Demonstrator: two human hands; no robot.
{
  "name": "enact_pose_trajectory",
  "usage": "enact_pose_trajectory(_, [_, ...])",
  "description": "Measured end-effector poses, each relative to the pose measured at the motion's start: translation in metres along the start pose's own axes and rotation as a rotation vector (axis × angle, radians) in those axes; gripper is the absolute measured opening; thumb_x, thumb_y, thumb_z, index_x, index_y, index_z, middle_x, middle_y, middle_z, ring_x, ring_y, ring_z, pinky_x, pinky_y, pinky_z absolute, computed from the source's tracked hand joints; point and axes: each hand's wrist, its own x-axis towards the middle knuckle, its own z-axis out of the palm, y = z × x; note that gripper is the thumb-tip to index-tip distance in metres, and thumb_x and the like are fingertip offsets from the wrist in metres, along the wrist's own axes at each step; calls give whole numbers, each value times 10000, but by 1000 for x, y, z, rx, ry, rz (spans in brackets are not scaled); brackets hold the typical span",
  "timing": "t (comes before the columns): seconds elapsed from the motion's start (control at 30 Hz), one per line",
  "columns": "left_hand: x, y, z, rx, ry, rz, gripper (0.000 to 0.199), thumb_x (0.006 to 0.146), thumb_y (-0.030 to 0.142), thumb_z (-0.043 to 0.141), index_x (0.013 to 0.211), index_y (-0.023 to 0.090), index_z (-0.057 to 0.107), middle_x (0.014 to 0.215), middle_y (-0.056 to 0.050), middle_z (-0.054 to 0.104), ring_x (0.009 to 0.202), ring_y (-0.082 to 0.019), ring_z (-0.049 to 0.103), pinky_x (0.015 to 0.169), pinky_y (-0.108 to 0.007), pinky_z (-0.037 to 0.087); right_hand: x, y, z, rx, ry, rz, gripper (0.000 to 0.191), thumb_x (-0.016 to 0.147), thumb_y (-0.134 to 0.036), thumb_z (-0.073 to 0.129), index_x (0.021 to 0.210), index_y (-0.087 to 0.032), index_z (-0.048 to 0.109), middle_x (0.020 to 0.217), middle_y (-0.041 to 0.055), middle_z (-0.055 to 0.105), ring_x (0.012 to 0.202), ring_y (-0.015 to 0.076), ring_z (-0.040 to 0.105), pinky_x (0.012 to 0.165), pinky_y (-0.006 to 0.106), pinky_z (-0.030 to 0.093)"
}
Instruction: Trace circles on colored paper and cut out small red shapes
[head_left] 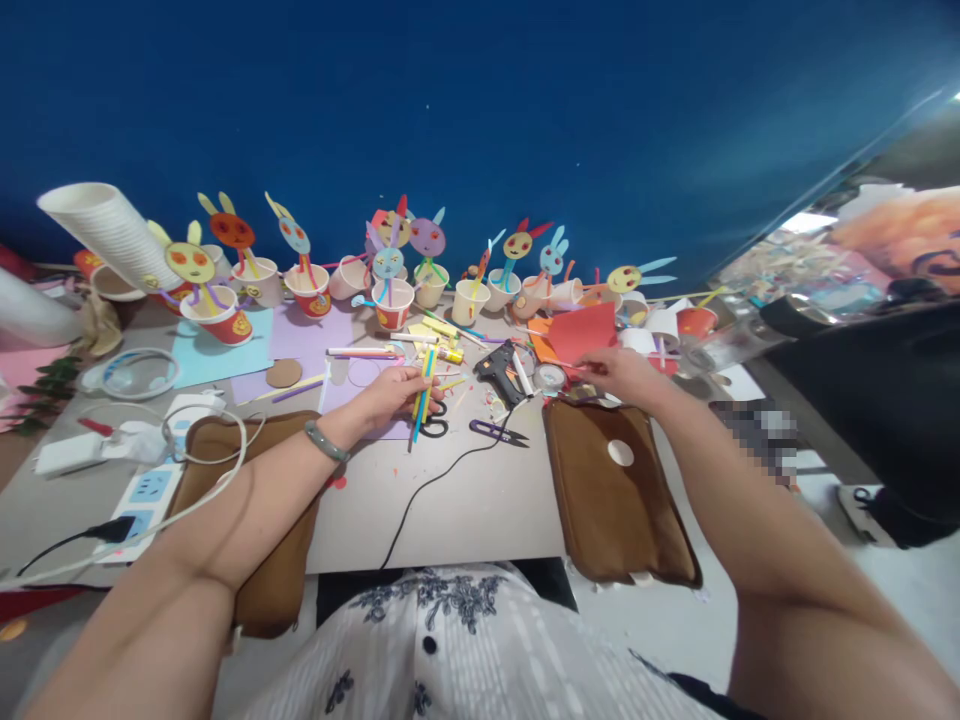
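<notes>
My left hand (396, 392) is closed around several thin yellow and blue strips (425, 398), held upright over the table. Just behind them lie scissors with black handles (435, 427). My right hand (621, 374) reaches to the far right, its fingertips pinched together at a thin reddish strip (566, 365) beside red paper (583, 332). Between the hands are a black glue gun (496, 368), a roll of clear tape (550, 378) and small thread snips (499, 433).
Paper cups with paper rabbit heads (392, 300) line the blue wall. A stack of white cups (112, 235) leans at the left. Brown pads (622, 490) lie under both arms. A black cord (431, 480) crosses the table; a power strip (146, 490) sits left.
</notes>
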Motion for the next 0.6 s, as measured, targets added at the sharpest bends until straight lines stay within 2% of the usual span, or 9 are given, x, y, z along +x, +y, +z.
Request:
enact_pose_trajectory(0.1, [-2, 2, 0, 9, 10, 0, 215, 863, 321, 699, 929, 125, 639, 985, -134, 745, 719, -157, 719, 568, -234, 561, -4, -15, 1, -21, -93, -90, 221, 868, -308, 593, 915, -204, 782, 805, 72, 745, 704, 186, 628, 649, 280, 402])
enact_pose_trajectory(0.2, [-5, 7, 3, 18, 14, -21, 214, 866, 321, 700, 933, 126, 639, 975, -125, 748, 717, -147, 713, 571, -226, 558, -7, -23, 4, -107, -155, -97, 203, 851, -281, 599, 859, -217, 792, 821, 98, 749, 723, 211, 632, 621, 292, 369])
enact_pose_trajectory(0.27, [-7, 10, 5, 22, 22, -33, 198, 873, 308, 692, 925, 125, 638, 954, -112, 747, 704, -139, 707, 573, -227, 558, -8, -24, 7, -158, -195, -80, 218, 854, -276, 584, 858, -228, 796, 860, 104, 759, 755, 230, 649, 613, 291, 369])
enact_pose_trajectory(0.33, [-8, 11, 6, 25, 27, -40, 186, 883, 300, 680, 919, 122, 639, 911, -98, 741, 684, -132, 700, 569, -227, 552, -7, -22, 10, -142, -218, -88, 255, 878, -297, 556, 945, -256, 798, 920, 83, 770, 802, 231, 667, 631, 280, 394])
enact_pose_trajectory(0.47, [-7, 10, 5, 27, 16, -30, 184, 895, 300, 669, 909, 120, 631, 796, -75, 715, 642, -129, 683, 543, -219, 528, -7, -21, 14, -100, -157, -74, 389, 926, -351, 502, 1236, -274, 723, 976, 77, 772, 825, 223, 679, 667, 277, 422])
enact_pose_trajectory(0.6, [-3, 7, 3, 4, 12, -18, 183, 883, 294, 683, 884, 125, 611, 849, -83, 721, 654, -136, 690, 547, -236, 536, -9, -36, 16, -193, -102, -123, 346, 942, -343, 484, 1138, -264, 758, 1025, 88, 770, 874, 245, 680, 667, 294, 412])
